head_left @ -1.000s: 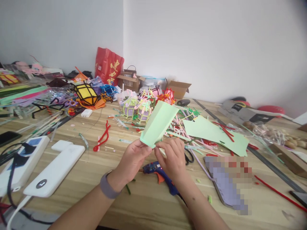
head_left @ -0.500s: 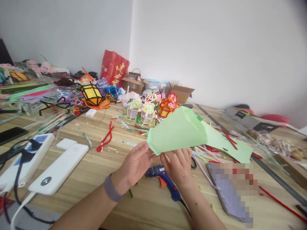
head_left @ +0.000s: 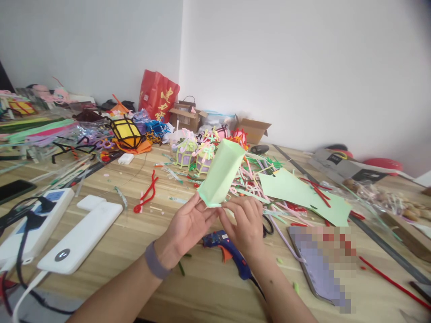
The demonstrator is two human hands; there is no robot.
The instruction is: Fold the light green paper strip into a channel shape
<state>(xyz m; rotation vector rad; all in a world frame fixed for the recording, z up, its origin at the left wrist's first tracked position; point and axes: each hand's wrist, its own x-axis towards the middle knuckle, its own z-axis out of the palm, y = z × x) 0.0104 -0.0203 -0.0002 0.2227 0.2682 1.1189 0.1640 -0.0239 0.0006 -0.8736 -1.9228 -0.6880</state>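
A pale green folded paper shape (head_left: 222, 172), narrower at its near end, is held above the table in front of me. Along its near edge runs a mint-green strip that looks fuzzy. My left hand (head_left: 188, 226) supports that end from below, thumb against the paper and fingers curled under it. My right hand (head_left: 244, 224) pinches the near right corner, where the end of the strip sticks out. Under my hands lies a blue hot glue gun (head_left: 232, 253) with an orange trigger and a small red light.
A flat green paper sheet (head_left: 306, 195) lies to the right among scattered pipe cleaners. Small lanterns (head_left: 205, 159) stand behind the paper. A phone (head_left: 316, 269) rests at right; a white power bank (head_left: 81, 237) and power strip (head_left: 37, 224) with cables are at left.
The green paper shape has turned in my hands; its far end has swung left and it appears narrower, uncovering pipe cleaners behind it. Both hands keep hold near its near edge.
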